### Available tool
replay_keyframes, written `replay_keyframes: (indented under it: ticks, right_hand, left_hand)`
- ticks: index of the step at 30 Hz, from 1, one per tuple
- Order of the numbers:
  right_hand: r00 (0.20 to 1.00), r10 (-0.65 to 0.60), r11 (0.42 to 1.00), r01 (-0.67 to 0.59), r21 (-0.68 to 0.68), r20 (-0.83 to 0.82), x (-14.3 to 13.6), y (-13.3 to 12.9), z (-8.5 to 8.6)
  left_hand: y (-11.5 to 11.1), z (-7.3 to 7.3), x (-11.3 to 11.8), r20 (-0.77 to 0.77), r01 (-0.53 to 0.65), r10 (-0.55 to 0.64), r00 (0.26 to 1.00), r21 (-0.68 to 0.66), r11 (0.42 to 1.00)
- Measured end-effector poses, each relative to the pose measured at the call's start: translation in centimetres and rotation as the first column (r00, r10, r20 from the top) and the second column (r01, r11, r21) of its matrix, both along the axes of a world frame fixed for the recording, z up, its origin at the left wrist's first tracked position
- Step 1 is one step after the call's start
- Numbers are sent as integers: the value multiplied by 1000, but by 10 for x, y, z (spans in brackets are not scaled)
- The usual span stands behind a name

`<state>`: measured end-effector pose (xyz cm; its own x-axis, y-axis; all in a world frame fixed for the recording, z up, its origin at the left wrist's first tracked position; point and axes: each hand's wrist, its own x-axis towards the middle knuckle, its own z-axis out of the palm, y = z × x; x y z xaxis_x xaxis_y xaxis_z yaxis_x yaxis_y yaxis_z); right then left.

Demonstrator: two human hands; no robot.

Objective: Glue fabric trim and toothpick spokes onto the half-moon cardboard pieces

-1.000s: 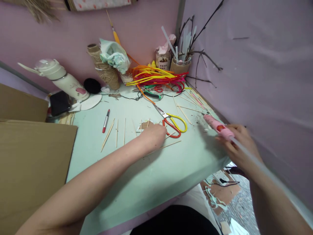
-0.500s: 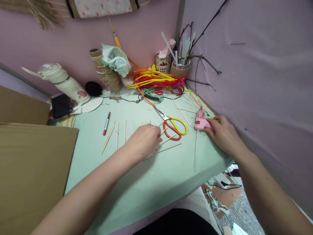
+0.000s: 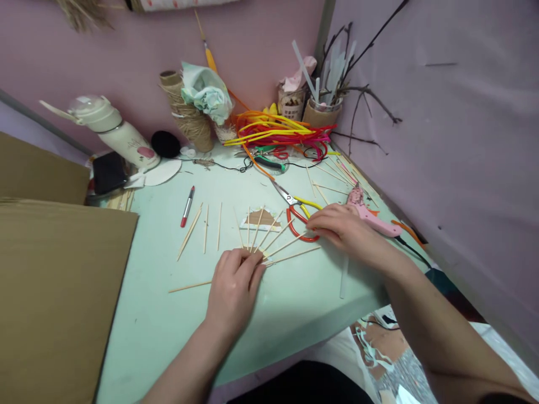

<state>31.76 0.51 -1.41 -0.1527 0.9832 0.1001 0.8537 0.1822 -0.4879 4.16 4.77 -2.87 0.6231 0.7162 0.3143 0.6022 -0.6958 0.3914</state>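
You are pressing your left hand (image 3: 236, 278) down over the inner ends of the sticks (image 3: 284, 246), which are lying fanned out on the surface (image 3: 168, 328) ahead of it. Its thumb and fingers are bending close together there, but I cannot tell whether they are pinching the sticks or only pinning them. A small pale piece (image 3: 268, 257) is showing just beside the fingertips, partly hidden.

Your right hand (image 3: 337, 224) is hovering or resting by the red handle of the scissors (image 3: 289, 197), near the fan's outer ends. Its fingers are curling, no held thing is showing, and I cannot tell whether they are closing on anything or touching the handle.

Several sticks are crossing over the brown card (image 3: 261, 219) beyond the fan. The glue gun (image 3: 373, 220) is lying on the surface beside your right hand, towards the wall, out of your grip.

Judging from this, you are in the step of steadying and spacing the fan. The next move seems to be calling for a still left hand, so the inner ends are staying put, and a light right hand, adjusting the outer ends without catching the handle.
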Motion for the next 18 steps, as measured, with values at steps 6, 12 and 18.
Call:
replay_keyframes:
  ticks: [6, 12, 18]
  right_hand:
    - [999, 4, 1000, -5, -22, -32, -4, 6, -7]
    - [1000, 1, 1000, -1, -23, -21, -5, 7, -10]
    - [999, 24, 1000, -24, -13, -31, -4, 6, -15]
  left_hand:
    - [0, -2, 2, -15, -25, 25, 1000, 21, 999]
    - [-1, -6, 4, -22, -17, 18, 1000, 18, 1000]
    - [-2, -6, 3, -13, -17, 17, 1000, 20, 1000]
